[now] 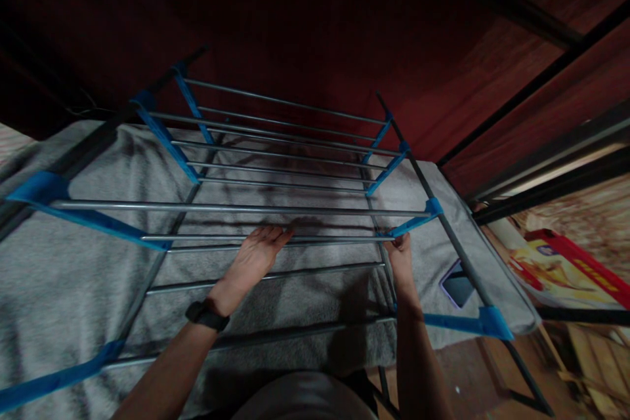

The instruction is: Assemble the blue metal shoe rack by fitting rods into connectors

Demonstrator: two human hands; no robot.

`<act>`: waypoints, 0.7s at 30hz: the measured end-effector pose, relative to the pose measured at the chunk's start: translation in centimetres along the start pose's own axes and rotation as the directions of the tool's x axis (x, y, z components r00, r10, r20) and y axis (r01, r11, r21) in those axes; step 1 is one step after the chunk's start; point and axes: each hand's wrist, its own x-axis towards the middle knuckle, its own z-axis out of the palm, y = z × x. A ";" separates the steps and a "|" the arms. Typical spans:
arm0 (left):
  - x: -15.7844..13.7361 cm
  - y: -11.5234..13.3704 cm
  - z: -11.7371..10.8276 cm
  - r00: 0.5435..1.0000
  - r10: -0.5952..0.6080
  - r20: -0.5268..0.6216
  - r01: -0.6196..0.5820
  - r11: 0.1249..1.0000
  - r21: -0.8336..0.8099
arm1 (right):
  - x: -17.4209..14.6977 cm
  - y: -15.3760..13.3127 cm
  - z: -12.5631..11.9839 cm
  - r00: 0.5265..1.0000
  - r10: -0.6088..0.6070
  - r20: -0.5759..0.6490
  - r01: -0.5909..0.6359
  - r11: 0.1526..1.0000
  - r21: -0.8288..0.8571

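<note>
Rack: a wide, tiered rack of slim grey metal rods and bright-blue plastic brackets (295, 210) is spread across most of the view, and its rows are carried between dark-grey side posts (455, 235).
Under the rack: a crumpled grey fleece blanket (305, 292) is laid out below.
Left grip (256, 254): the fingers are laid over a thin grey crossrod (339, 240), left of its middle; how firmly it is clasped cannot be told. A black wristwatch (207, 316) is worn on this side.
Right grip (400, 257): it is set at the right end of the same crossrod, just below an angled blue plastic bracket (412, 222); the fingertips are partly hidden, so whether they are closed cannot be told.
Weight and stiffness: the rack is judged light for its spread, since the rods look thin and probably hollow; the rods should be stiff, while some play may be met at the brackets.
Surface: the smooth rods may be found slippery and could be turned in the fingers.
Best hold: the rack is best taken by the side posts or close to the brackets; long rods should not be pressed hard at mid-span.
Right side: a dark-screened phone with a pale purple edge (457, 283) is seen on the blanket; a red-and-yellow printed box (566, 269) is seen farther out.
</note>
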 end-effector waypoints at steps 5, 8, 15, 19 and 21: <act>0.1 0.3 -0.4 1.000 -0.001 0.015 0.001 1.000 -0.002 | 0.6 0.7 1.1 0.995 0.028 -0.091 -0.014 0.989 0.145; 0.3 0.4 -0.4 1.000 -0.012 0.022 0.012 1.000 -0.009 | 1.8 1.7 1.9 0.984 0.028 -0.178 0.006 0.982 0.189; 0.2 0.6 -0.4 0.999 -0.029 0.045 0.030 0.999 -0.022 | 4.1 2.6 3.6 0.949 0.008 -0.314 0.066 0.973 0.223; 2.0 2.0 -0.4 0.996 0.024 0.084 -0.019 0.998 -0.059 | 4.1 2.2 4.1 0.946 -0.008 -0.325 0.077 0.977 0.200; 3.8 3.9 0.1 0.994 0.063 0.085 -0.054 0.993 -0.106 | 4.1 1.9 4.2 0.951 -0.011 -0.310 0.073 0.979 0.188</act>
